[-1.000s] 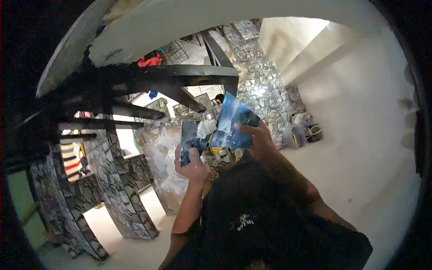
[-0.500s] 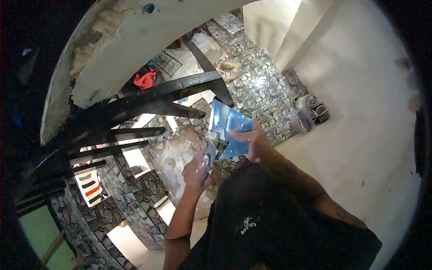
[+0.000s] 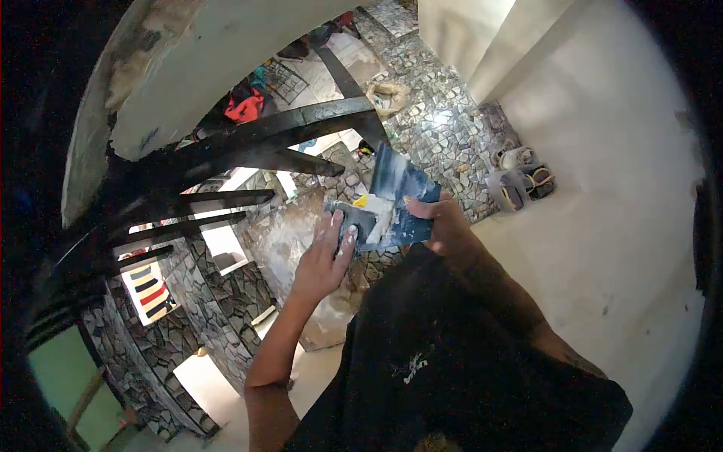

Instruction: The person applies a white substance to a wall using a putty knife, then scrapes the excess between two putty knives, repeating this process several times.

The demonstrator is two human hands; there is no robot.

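My right hand (image 3: pixel 444 220) grips the lower right edge of a blue flat plate (image 3: pixel 399 177), its thumb lying on top. My left hand (image 3: pixel 325 256) is closed on a small grey scraper (image 3: pixel 355 224), with its fingers pressed along the flat face. The scraper lies against the left part of the blue plate. Between them is a ridge of whitish paste (image 3: pixel 381 217), with a small yellow spot (image 3: pixel 361 201) at its upper left. Whitish smears mark the fingers of my left hand.
Dark beams (image 3: pixel 248 143) reach in from the left. Below lies a white-smeared board (image 3: pixel 290 248) on stone-patterned floor. A clear box (image 3: pixel 514 192) with items stands beside the pale wall (image 3: pixel 602 226) at right. A red item (image 3: pixel 245 108) lies beyond the beams.
The scraper has turned from edge-on to flat against the blue plate, and the paste ridge now shows. The plate has tilted and shifted slightly right. My left hand shows its back more.
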